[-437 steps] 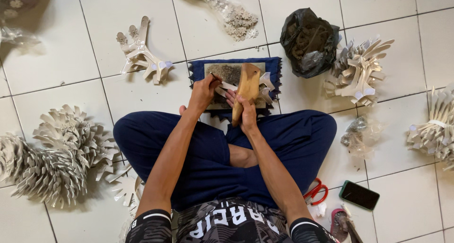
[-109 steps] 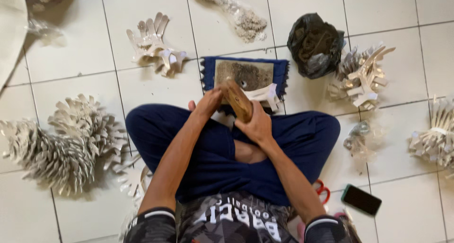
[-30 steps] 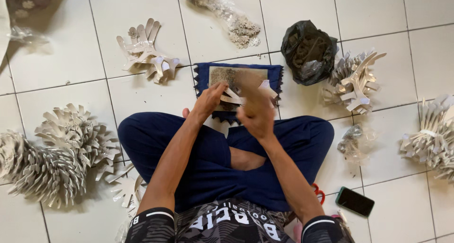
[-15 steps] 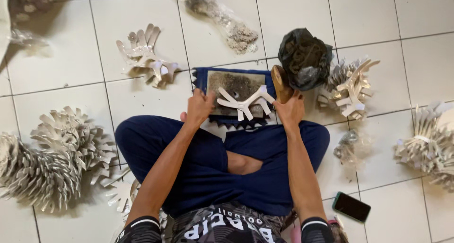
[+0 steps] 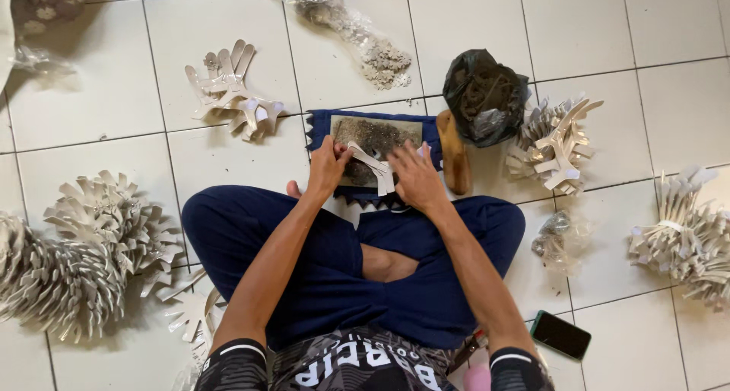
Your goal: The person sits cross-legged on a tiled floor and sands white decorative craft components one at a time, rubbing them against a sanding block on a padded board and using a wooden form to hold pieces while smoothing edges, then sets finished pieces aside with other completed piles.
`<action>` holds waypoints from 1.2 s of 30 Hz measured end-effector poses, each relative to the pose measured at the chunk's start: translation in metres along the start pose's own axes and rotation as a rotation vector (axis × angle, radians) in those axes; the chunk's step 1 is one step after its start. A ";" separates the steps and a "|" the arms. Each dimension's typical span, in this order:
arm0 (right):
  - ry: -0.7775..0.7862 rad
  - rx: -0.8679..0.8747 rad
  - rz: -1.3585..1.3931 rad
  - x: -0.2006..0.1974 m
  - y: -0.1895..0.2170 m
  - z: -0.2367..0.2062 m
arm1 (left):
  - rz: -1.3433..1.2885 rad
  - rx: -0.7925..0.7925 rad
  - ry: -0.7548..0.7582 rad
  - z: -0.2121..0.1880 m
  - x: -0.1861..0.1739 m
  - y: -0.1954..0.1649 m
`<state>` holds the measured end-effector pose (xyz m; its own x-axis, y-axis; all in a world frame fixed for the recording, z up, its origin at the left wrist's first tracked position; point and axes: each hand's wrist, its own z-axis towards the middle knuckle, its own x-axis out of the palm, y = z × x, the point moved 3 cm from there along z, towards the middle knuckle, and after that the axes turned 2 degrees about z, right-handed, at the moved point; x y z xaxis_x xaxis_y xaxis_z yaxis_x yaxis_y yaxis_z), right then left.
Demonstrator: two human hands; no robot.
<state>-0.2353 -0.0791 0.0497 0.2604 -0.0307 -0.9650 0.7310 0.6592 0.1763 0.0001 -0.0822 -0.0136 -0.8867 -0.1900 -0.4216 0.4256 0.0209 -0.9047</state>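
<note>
Since the frame half a second back, our right hand [image 5: 414,179] has let go of the wooden block [image 5: 455,161], which now lies on the tile just right of the blue cloth pad [image 5: 318,125], and come back over the pad. Both hands now meet on the white forked cutout [image 5: 378,165] that lies across the dark plate [image 5: 374,135] resting on the pad.

Our left hand [image 5: 328,166] pinches the cutout's left prong with curled fingers. Our right hand lies flatter beside it, fingers bent down onto the cutout's right side; we cannot tell whether it grips or only presses.

Beyond the block, right of the pad, sits a crumpled black bag [image 5: 484,104], then a heap of pale cutouts [image 5: 553,144]. Left of the pad lie 2 loose hand-shaped pieces [image 5: 230,90], and a big fan of stacked ones [image 5: 76,254] spreads further left. A phone [image 5: 560,335] rests well below and right of the pad.

As we judge it, the thin prongs could tear or crease if we pull unevenly, since 1 hand pinches while the other holds down. The pad could also slide on the smooth tile, and the block sits close enough for our wrist to knock it.
</note>
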 end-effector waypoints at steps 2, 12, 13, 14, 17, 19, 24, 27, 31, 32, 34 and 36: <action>0.170 0.008 0.027 0.016 -0.009 0.002 | 0.006 -0.022 0.018 -0.001 -0.002 0.002; 0.425 0.365 0.548 0.018 -0.036 0.035 | 0.305 -0.139 0.250 0.020 -0.096 0.030; 0.450 0.447 0.547 0.015 -0.029 0.049 | 0.217 -0.163 0.174 0.028 -0.121 0.033; 0.307 0.284 0.639 0.006 -0.015 0.071 | 0.129 -0.182 0.101 0.038 -0.143 0.035; 0.254 0.196 0.623 0.002 0.022 0.162 | 0.010 -0.401 -0.267 0.060 -0.190 0.042; 0.286 0.232 0.720 0.008 0.045 0.216 | -0.038 -0.405 -0.550 0.062 -0.200 0.043; 0.196 0.206 0.629 0.043 0.087 0.284 | 0.266 -0.334 -0.462 0.066 -0.176 0.050; 0.100 0.145 0.597 0.068 0.109 0.286 | 0.171 -0.455 -0.225 0.073 -0.163 0.062; 0.025 0.115 0.702 0.082 0.134 0.294 | 0.225 -0.367 -0.405 0.080 -0.164 0.060; 0.025 0.155 0.738 0.082 0.137 0.294 | 0.250 -0.357 -0.424 0.080 -0.164 0.059; 0.021 0.228 0.801 0.080 0.138 0.293 | 0.282 -0.378 -0.469 0.079 -0.165 0.057; -0.088 0.349 0.805 0.074 0.131 0.278 | 0.300 -0.447 -0.515 0.077 -0.168 0.052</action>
<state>0.0550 -0.2035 0.0556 0.8165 0.2770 -0.5065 0.4520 0.2391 0.8594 0.1848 -0.1244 0.0151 -0.5002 -0.5466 -0.6716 0.4247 0.5210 -0.7404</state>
